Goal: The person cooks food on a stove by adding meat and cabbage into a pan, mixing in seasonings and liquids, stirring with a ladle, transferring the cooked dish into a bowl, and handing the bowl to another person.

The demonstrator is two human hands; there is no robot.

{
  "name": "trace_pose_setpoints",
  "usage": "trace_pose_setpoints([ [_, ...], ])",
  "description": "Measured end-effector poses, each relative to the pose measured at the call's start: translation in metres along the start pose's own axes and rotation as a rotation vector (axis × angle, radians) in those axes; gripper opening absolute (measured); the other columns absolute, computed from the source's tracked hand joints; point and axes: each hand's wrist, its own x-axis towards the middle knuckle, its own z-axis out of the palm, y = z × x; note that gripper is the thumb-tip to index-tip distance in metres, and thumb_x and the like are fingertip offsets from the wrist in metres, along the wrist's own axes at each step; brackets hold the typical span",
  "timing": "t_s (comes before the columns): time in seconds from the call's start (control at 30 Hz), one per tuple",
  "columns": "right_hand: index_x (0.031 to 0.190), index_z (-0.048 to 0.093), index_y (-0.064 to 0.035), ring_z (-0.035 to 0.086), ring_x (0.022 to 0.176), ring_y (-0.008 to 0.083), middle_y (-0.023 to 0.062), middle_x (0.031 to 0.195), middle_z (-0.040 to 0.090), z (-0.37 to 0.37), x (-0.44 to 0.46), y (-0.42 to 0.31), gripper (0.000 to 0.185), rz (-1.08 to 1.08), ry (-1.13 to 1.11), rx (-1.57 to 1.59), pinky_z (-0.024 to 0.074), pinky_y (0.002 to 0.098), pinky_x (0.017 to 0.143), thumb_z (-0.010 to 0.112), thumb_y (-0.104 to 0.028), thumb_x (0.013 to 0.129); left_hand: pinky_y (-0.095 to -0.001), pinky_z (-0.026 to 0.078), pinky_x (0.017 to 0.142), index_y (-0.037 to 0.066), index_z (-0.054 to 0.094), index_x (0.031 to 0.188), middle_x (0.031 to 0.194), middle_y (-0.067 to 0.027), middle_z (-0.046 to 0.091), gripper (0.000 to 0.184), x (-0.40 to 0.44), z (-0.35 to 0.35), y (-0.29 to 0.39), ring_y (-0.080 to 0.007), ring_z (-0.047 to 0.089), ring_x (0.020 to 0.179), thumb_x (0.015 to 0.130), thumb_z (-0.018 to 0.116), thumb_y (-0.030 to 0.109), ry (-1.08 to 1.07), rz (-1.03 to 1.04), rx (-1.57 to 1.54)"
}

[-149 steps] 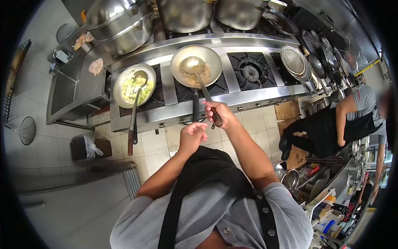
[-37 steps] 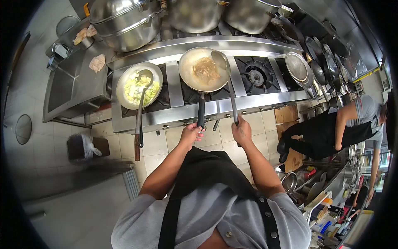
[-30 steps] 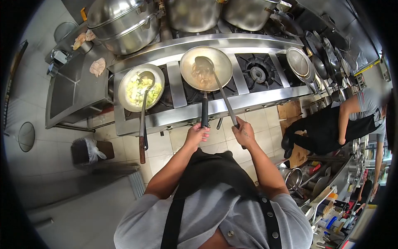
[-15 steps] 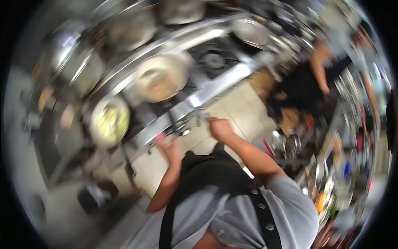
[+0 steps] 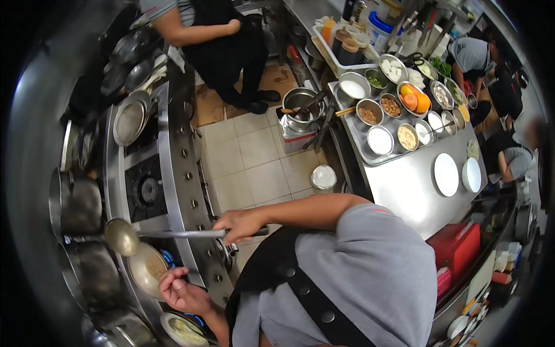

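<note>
My right hand (image 5: 240, 225) is wrapped round the handle of a ladle (image 5: 122, 236). The ladle's bowl hangs over the stove's back side, just above a light-coloured pan (image 5: 145, 270) on a burner with blue flame. My left hand (image 5: 185, 292) is beside that pan's near rim, palm up, with fingers loosely bent and nothing visible in them. Below it, partly hidden by my forearm, a second pan (image 5: 180, 329) with pale yellowish food sits over another flame. What lies in the first pan is mostly out of sight.
An unlit burner (image 5: 148, 189) and a strainer (image 5: 129, 123) are farther along the stove. A co-worker in a black apron (image 5: 222, 46) stands at the far end. On the right, a steel table (image 5: 399, 196) bears bowls of ingredients and a white plate (image 5: 446, 174). A pot (image 5: 303, 104) stands between.
My view has turned right, bringing the ingredient table into sight. The ladle now shows clearly in my right hand; the earlier frame is blurred there. My left hand is now closer to the pan.
</note>
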Motion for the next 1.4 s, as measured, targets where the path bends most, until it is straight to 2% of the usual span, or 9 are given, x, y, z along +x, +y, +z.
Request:
trace_pose_setpoints([
  [0.17,0.078,0.055,0.0003,0.056,0.051,0.0233,0.0129,0.062,0.057,-0.075,-0.109,0.033,0.014,0.137,0.301,-0.165,0.0461,0.0347,0.051,0.057,-0.013,0.075,-0.0275,0.047,0.073,-0.001,0.060,0.090,0.086,-0.0104,0.060,0.010,0.034,0.176,0.005,-0.0170,0.057,0.079,0.081,0.063,0.001,-0.616,-0.094,0.066],
  [0.27,0.080,0.057,0.0022,0.061,0.067,0.0336,0.0197,0.070,0.060,-0.092,-0.145,0.072,0.016,0.196,0.464,-0.431,0.0481,0.0412,0.063,0.055,-0.011,0.071,-0.0285,0.047,0.067,0.000,0.062,0.092,0.083,-0.0103,0.061,0.013,0.047,0.313,0.000,-0.0194,0.059,0.073,0.080,0.062,0.000,-1.129,0.143,0.190],
  [0.33,0.082,0.058,0.0027,0.061,0.078,0.0394,0.0231,0.076,0.062,-0.093,-0.166,0.087,0.017,0.277,0.549,-0.435,0.0474,0.0446,0.071,0.054,-0.009,0.069,-0.0325,0.048,0.070,0.001,0.062,0.092,0.089,-0.0127,0.062,0.012,0.039,0.405,-0.021,-0.0289,0.060,0.079,0.081,0.062,0.004,-1.302,0.343,0.234],
  [0.57,0.089,0.059,0.0000,0.061,0.082,0.0394,0.0225,0.082,0.063,-0.109,-0.224,0.099,0.020,0.333,0.584,-0.389,0.0473,0.0466,0.073,0.053,-0.010,0.072,-0.0421,0.047,0.085,0.006,0.062,0.107,0.101,-0.0146,0.060,0.038,-0.011,0.648,-0.119,-0.0321,0.059,0.096,0.070,0.066,0.010,-1.610,0.605,0.650],
  [0.67,0.093,0.056,-0.0001,0.061,0.081,0.0394,0.0218,0.082,0.062,-0.114,-0.241,0.103,0.022,0.300,0.615,-0.389,0.0467,0.0476,0.073,0.053,-0.012,0.075,-0.0409,0.047,0.089,0.008,0.060,0.112,0.109,-0.0142,0.056,0.050,-0.024,0.679,-0.122,-0.0318,0.056,0.103,0.063,0.070,0.012,-1.763,0.736,0.774],
  [0.7,0.093,0.056,-0.0001,0.061,0.082,0.0393,0.0217,0.082,0.062,-0.115,-0.245,0.105,0.022,0.287,0.631,-0.371,0.0466,0.0477,0.073,0.053,-0.012,0.075,-0.0403,0.047,0.089,0.008,0.058,0.113,0.111,-0.0144,0.054,0.056,-0.027,0.685,-0.122,-0.0319,0.054,0.106,0.059,0.072,0.011,-1.796,0.630,0.786],
  [0.83,0.095,0.059,0.0033,0.061,0.091,0.0388,0.0247,0.094,0.063,-0.126,-0.266,0.084,0.026,0.313,0.633,-0.309,0.0480,0.0448,0.079,0.052,-0.009,0.074,-0.0407,0.046,0.088,0.007,0.058,0.107,0.106,-0.0152,0.053,0.052,-0.034,0.689,-0.127,-0.0336,0.054,0.104,0.057,0.074,0.007,-1.750,0.686,0.715],
  [0.93,0.093,0.055,-0.0002,0.060,0.082,0.0394,0.0216,0.082,0.062,-0.130,-0.268,0.091,0.022,0.251,0.656,-0.313,0.0466,0.0472,0.073,0.055,-0.013,0.076,-0.0396,0.048,0.088,0.007,0.058,0.109,0.106,-0.0143,0.053,0.052,-0.035,0.688,-0.129,-0.0333,0.055,0.102,0.060,0.074,0.008,-1.728,0.675,0.703],
  [1.4,0.091,0.061,0.0043,0.061,0.089,0.0393,0.0251,0.091,0.063,-0.127,-0.285,0.079,0.024,0.297,0.651,-0.301,0.0483,0.0441,0.078,0.055,-0.010,0.073,-0.0369,0.050,0.080,0.002,0.066,0.091,0.093,-0.0173,0.065,0.032,-0.030,0.687,-0.144,-0.0333,0.062,0.088,0.060,0.071,0.006,-1.704,0.534,0.600],
])
